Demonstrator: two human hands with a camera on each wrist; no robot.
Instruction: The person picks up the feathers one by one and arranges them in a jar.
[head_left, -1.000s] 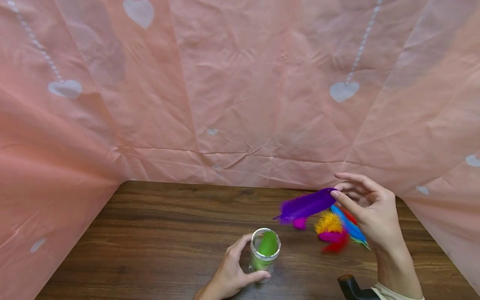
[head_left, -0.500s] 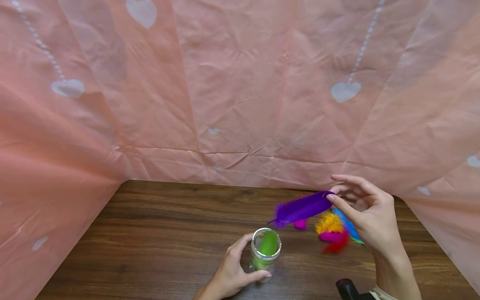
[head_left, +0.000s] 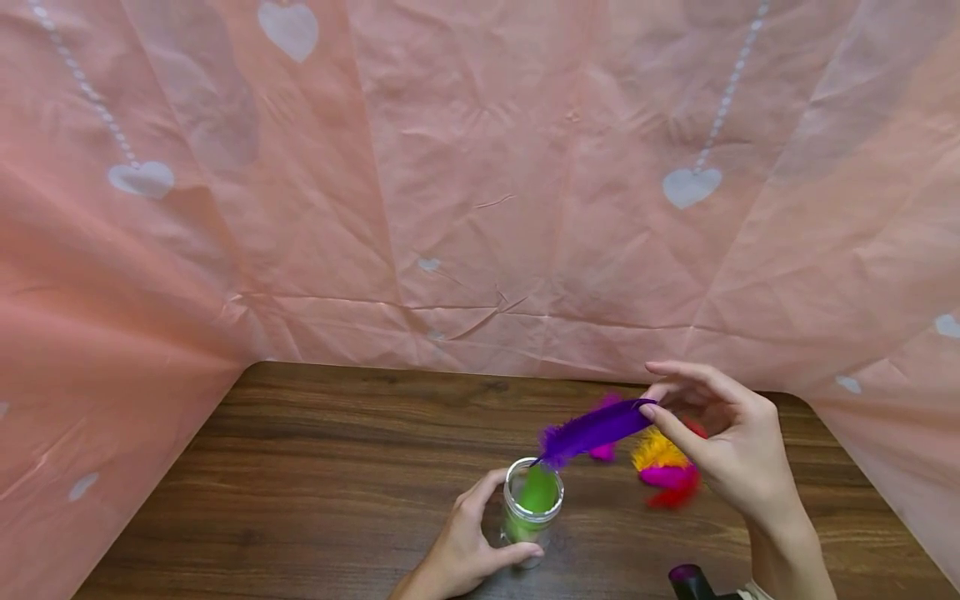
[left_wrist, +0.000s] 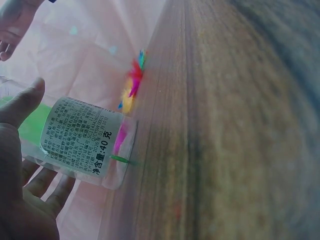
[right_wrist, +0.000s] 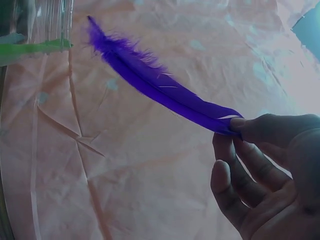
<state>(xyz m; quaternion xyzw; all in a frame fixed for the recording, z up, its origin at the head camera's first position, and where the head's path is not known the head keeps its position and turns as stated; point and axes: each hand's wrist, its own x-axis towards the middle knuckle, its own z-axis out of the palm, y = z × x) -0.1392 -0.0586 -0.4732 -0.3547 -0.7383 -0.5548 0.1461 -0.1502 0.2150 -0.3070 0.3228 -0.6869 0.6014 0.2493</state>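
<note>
A clear jar (head_left: 524, 518) stands upright on the table with its mouth uncovered, and a green feather (head_left: 538, 490) is inside it. My left hand (head_left: 474, 537) grips the jar around its side; a printed label (left_wrist: 80, 137) shows in the left wrist view. Between thumb and fingertip, my right hand (head_left: 731, 446) pinches a purple feather (head_left: 596, 432) by its broad tip. Its quill end points down and left, close to the jar's rim in the head view. In the right wrist view the purple feather (right_wrist: 160, 90) hangs apart from the jar (right_wrist: 50, 25).
Several loose feathers lie on the wooden table (head_left: 337, 467) beneath and beside the right hand, including a yellow feather (head_left: 656, 450), a red feather (head_left: 675, 490) and a magenta feather (head_left: 603, 451). A pink cloth (head_left: 465, 208) with hearts encloses the table's back and sides.
My right hand has moved left and down, carrying the purple feather's quill end to the jar's mouth. The left hand and jar have stayed nearly still.
</note>
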